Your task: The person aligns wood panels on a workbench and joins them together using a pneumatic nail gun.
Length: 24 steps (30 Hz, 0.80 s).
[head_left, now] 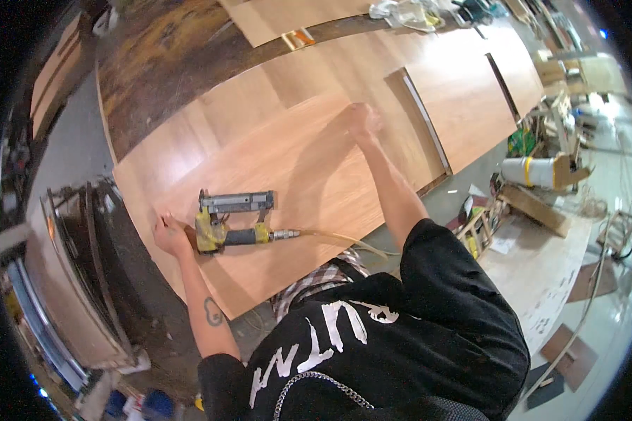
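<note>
One panel [344,203], seemingly mid-alignment — left grip [170,235] curled on its edge, right grip [364,122] unclear — likely needs steadying next.

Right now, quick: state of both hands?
Left hand: at the wooden board's left end, fingers look curled; grip can't be told.
Right hand: over the board, blurred; open or closed can't be told.

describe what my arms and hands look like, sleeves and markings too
The left hand and right hand are both without gloves; the right is blurred. The left forearm bears a dark, rounded outline tattoo. No marking can be made out on the right forearm. Both sleeves are black and short.
</note>
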### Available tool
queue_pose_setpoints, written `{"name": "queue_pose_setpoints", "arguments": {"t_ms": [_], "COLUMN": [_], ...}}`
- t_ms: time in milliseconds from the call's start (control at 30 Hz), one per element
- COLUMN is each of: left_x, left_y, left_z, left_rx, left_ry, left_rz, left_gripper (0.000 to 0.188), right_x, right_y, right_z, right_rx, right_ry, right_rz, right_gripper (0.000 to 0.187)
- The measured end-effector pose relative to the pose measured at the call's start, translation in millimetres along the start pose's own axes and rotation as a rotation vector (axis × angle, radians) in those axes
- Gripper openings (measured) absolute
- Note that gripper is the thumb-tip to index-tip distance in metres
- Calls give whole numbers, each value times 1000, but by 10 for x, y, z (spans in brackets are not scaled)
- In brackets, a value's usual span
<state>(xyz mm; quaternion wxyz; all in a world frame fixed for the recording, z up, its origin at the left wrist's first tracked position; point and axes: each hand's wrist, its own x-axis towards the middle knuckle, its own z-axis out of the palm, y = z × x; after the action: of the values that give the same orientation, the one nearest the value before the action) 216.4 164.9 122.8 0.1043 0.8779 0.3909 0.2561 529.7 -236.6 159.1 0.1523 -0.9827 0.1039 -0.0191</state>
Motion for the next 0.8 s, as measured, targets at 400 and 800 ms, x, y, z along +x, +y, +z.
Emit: {"name": "queue_pose_setpoints", "arguments": {"t_ms": [400,800], "left_x": [105,38], "left_y": [-70,170], "left_z": [16,73], "left_rx": [84,-292], "left_ry": [-159,-22], "left_rz": [37,-237], "left_gripper": [33,41], "right_x": [14,-1323], "right_y": [35,-731], "right_z": [-142,-234], "right_rx": [141,34], "right_ry": [-262,-77], "right_rz": [-47,-745], "right_gripper": [18,67]}}
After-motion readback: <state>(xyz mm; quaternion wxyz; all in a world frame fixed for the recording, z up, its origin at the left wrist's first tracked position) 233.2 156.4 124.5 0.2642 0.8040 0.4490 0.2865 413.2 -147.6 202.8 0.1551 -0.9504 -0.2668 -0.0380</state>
